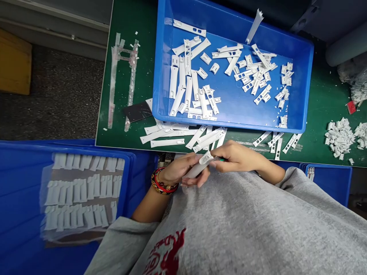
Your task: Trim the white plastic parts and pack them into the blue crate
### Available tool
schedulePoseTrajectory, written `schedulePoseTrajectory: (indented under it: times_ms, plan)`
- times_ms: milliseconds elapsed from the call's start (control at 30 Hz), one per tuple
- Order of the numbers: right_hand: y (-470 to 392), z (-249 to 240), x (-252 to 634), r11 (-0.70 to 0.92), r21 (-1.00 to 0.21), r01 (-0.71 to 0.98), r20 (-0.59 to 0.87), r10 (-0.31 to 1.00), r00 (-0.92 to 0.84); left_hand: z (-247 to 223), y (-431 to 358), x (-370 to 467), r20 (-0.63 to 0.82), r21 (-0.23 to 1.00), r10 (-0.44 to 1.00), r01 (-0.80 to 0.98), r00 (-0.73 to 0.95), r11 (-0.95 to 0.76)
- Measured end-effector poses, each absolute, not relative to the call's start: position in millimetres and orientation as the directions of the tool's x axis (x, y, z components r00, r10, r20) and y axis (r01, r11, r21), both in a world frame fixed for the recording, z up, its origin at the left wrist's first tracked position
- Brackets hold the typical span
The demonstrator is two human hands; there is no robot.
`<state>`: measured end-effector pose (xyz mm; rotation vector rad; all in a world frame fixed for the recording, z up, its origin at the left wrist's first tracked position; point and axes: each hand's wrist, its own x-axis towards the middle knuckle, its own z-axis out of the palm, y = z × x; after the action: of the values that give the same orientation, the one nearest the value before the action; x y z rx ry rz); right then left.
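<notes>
My left hand (186, 170), with a red and black bracelet at the wrist, is wrapped round a long white plastic part (198, 166). One end of the part, with a scooped recess, points toward my right hand (236, 156). My right hand is closed at that end, pinching a small tool of which only a bit of green (221, 160) shows; its tip is hidden. Just beyond my hands, several long white parts (168, 142) lie along the front edge of the green table (143, 88).
A blue tray (232, 125) holds many white parts in loose groups. White pieces are heaped (340, 137) at the right. At the lower left, a blue bin (126, 183) contains rows of white parts on a sheet. A smaller blue bin (335, 183) stands lower right.
</notes>
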<state>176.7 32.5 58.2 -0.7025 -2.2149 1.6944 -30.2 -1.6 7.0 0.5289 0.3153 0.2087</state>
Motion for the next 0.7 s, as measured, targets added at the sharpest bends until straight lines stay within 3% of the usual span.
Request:
schedulePoseTrajectory:
  times_ms: [133,267,333,400,500,600,700]
  plan:
    - [30.7,58.2,178.3,0.257,-0.930,0.262,-0.090,0.533,-0.841,8.7,-0.3,-29.7,-0.265,0.573,0.311,-0.110,0.913,0.812]
    - [28.1,53.4,187.2,0.282,-0.852,0.441,-0.257,0.508,-0.822,7.7,0.9,-33.9,-0.356,0.672,0.481,-0.138,0.801,0.727]
    - [24.1,42.4,196.4,0.303,-0.718,0.626,-0.394,0.564,-0.725,9.1,1.2,-38.0,-0.414,0.755,0.603,-0.113,0.682,0.646]
    - [17.8,25.7,209.1,0.325,-0.491,0.808,-0.487,0.667,-0.564,11.1,1.1,-41.9,-0.445,0.854,0.719,0.013,0.535,0.519]
    - [7.1,-1.3,231.7,0.323,-0.179,0.929,-0.489,0.790,-0.369,9.8,-0.4,-44.8,-0.435,0.894,0.815,0.295,0.383,0.338]
    - [-1.2,-21.4,251.4,0.282,-0.073,0.957,-0.417,0.863,-0.286,-0.2,-3.2,-42.7,-0.416,0.845,0.866,0.471,0.279,0.254]
    - [-5.4,-34.4,262.8,0.248,-0.072,0.966,-0.341,0.904,-0.258,-11.8,-5.5,-40.9,-0.367,0.792,0.913,0.575,0.180,0.204]
